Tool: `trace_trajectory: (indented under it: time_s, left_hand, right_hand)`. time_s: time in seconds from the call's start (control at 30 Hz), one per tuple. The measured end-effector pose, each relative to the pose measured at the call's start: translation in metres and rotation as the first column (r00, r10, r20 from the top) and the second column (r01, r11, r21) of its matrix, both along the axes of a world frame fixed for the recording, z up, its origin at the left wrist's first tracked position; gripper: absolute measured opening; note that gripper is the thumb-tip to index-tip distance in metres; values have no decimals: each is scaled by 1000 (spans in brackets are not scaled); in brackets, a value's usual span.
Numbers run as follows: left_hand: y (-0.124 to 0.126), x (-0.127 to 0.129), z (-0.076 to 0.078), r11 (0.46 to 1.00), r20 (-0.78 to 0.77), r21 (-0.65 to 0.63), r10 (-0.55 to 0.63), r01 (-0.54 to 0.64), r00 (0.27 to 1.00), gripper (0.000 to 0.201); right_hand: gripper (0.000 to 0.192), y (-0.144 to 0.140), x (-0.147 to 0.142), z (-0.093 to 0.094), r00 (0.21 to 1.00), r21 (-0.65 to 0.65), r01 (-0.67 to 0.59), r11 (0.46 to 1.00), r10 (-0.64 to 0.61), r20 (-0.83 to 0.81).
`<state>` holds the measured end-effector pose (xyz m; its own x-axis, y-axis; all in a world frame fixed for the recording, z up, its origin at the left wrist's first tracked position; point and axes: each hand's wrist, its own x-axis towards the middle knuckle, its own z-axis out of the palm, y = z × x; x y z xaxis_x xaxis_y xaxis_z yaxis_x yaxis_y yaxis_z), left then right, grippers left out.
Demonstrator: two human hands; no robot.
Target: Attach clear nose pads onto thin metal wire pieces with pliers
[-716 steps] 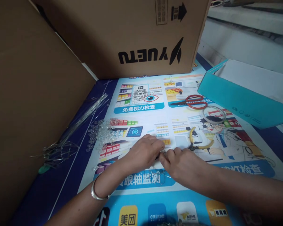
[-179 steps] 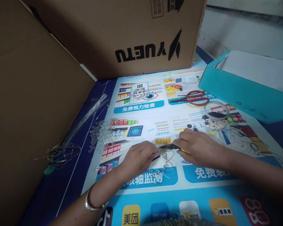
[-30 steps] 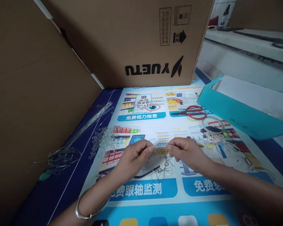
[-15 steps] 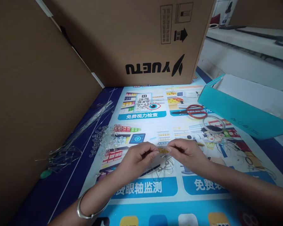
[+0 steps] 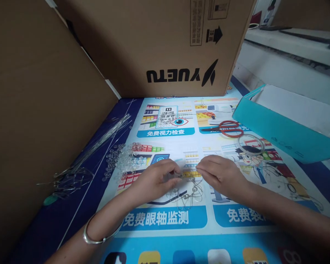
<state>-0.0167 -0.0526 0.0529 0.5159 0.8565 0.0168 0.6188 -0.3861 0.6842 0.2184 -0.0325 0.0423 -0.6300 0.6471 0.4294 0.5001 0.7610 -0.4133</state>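
Scissors (image 5: 225, 128), tape ring (image 5: 250, 143) lie beyond hands.

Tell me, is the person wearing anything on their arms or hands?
Yes. The left hand has a thin silver bangle round its wrist. The right hand wears nothing. Both arms are bare, with no sleeves or gloves showing.

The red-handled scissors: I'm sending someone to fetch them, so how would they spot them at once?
Start at the big cardboard box marked YUETU, then look down to the printed poster in front of it. The scissors lie on its far right part, beside the teal box, just beyond a clear tape ring; only they have red loop handles.
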Motion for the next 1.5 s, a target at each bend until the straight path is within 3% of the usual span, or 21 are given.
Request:
trace_trajectory:
  time_s: [0.13,0.3,0.6,1.0,1.2,1.5]
  left_hand:
    - [2,3,-12,999,15,-36,-6,7,1000,10]
    - [2,6,-16,998,67,-53,33,-30,997,13]
    - [3,11,-24,996,106,-58,77,-71,991,16]
    - [-1,15,-26,996,97,-23,92,-90,991,16]
    - [-3,16,-27,996,94,9,84,-86,992,17]
    - [-4,16,-30,988,-2,99,119,-118,993,20]
  right_hand:
    - [16,0,-2,-6,993,191,-64,980,44,111]
    - [17,1,-4,-10,977,269,-140,953,88,196]
    - [16,6,-5,-21,953,301,-226,927,145,267]
    - [19,5,-6,-19,914,398,-320,860,169,369]
    - [20,2,-6,-17,871,458,-402,793,175,460]
    - [14,4,-4,-12,819,417,-505,756,268,508]
